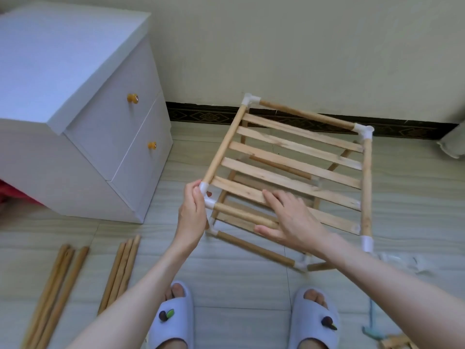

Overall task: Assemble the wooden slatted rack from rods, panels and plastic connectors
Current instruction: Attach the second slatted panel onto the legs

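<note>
My left hand [192,212] pinches the white corner connector [205,191] of the rack [297,159], which stands on the tiled floor [251,285] by the wall. My right hand [289,220] lies flat and open on the front slat [284,191]. Press unevenly and that front rod [245,215] could pop from its socket, I reckon. The rack looks pale wood, slatted top, white joints, lower tier beneath. Spare rods [120,270] lie left.

White cabinet [75,102] with 2 yellow knobs at left; 2 white slippers [173,321] on tiled floor [402,197].
</note>
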Tool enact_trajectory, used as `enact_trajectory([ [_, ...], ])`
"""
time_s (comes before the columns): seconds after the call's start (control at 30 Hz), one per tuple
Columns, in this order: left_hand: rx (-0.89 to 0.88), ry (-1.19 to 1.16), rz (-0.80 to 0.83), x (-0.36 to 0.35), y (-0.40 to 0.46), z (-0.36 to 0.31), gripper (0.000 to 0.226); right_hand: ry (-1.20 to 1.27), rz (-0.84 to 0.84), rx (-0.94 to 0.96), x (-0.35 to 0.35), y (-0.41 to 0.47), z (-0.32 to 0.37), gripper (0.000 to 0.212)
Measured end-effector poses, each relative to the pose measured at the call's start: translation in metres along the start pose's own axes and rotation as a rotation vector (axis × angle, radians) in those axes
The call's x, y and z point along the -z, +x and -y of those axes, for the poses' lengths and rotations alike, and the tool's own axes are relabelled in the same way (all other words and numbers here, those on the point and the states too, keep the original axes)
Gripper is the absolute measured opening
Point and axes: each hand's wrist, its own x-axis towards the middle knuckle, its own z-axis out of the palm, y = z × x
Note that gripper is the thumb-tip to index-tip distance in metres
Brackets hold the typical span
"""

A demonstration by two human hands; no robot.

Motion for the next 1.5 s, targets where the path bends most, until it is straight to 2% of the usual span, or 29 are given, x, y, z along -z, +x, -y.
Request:
enact_trajectory([
  [0.13,0.078,-0.026,0.022,0.016,-0.025,-0.004,0.012,0.039,0.083,0.086,0.007,-0.016,-0.015,0.107],
  [0.2,0.060,0.081,0.040,0.023,-0.027,-0.007,0.015,0.026,0.161,0.120,0.014,-0.023,-0.024,0.105],
  [0.3,-0.184,0.321,0.119,0.030,-0.023,-0.016,0.017,-0.006,0.250,0.156,0.023,-0.034,-0.034,0.080],
  [0.37,-0.421,0.477,0.291,0.030,-0.013,-0.021,0.039,-0.004,0.277,0.157,0.029,-0.039,-0.042,0.067],
  [0.43,-0.548,0.706,0.474,0.029,-0.001,-0.032,0.040,-0.020,0.273,0.145,0.033,-0.043,-0.052,0.063],
  [0.53,-0.614,0.932,0.586,0.019,0.007,-0.049,0.045,-0.063,0.212,0.076,0.038,-0.048,-0.073,0.061],
  [0.63,-0.667,1.018,0.542,-0.004,-0.006,-0.061,0.038,-0.027,0.087,-0.173,0.039,-0.054,-0.092,0.058],
  [0.73,-0.803,0.966,0.447,-0.017,-0.025,-0.068,0.044,0.244,-0.185,-0.500,0.031,-0.051,-0.094,0.044],
  [0.8,-0.830,0.841,0.459,-0.019,-0.031,-0.070,0.035,0.297,-0.288,-0.532,0.028,-0.046,-0.083,0.042],
  [0.87,-0.808,0.679,0.485,-0.015,-0.031,-0.073,0.028,0.326,-0.287,-0.428,0.030,-0.043,-0.056,0.042],
  [0.97,-0.791,0.662,0.340,-0.003,-0.023,-0.065,0.035,0.186,-0.221,-0.166,0.033,-0.044,-0.005,0.057],
  [1.03,-0.640,0.754,0.240,0.012,-0.011,-0.056,0.043,0.072,-0.105,-0.062,0.022,-0.045,0.015,0.065],
  [1.13,-0.369,0.908,0.228,0.041,0.006,-0.041,0.050,-0.024,-0.075,0.040,0.002,-0.047,0.016,0.053],
  [1.2,-0.396,0.936,0.247,0.058,0.009,-0.029,0.045,-0.039,-0.095,0.019,-0.001,-0.046,0.005,0.043],
  [1.27,-0.542,0.934,0.224,0.059,0.003,-0.026,0.037,-0.006,-0.097,-0.028,-0.002,-0.047,-0.011,0.040],
  [1.33,-0.639,0.815,0.159,0.049,-0.010,-0.034,0.039,0.070,-0.131,-0.102,0.000,-0.053,-0.026,0.040],
  [1.37,-0.631,0.733,0.123,0.043,-0.016,-0.040,0.038,0.088,-0.168,-0.154,-0.001,-0.056,-0.034,0.041],
  [1.43,-0.444,0.464,0.063,0.031,-0.023,-0.053,0.027,0.063,-0.180,-0.221,-0.003,-0.063,-0.041,0.043],
  [1.5,-0.107,0.171,0.016,0.023,-0.018,-0.057,0.021,0.050,-0.191,-0.233,-0.008,-0.066,-0.036,0.046],
])
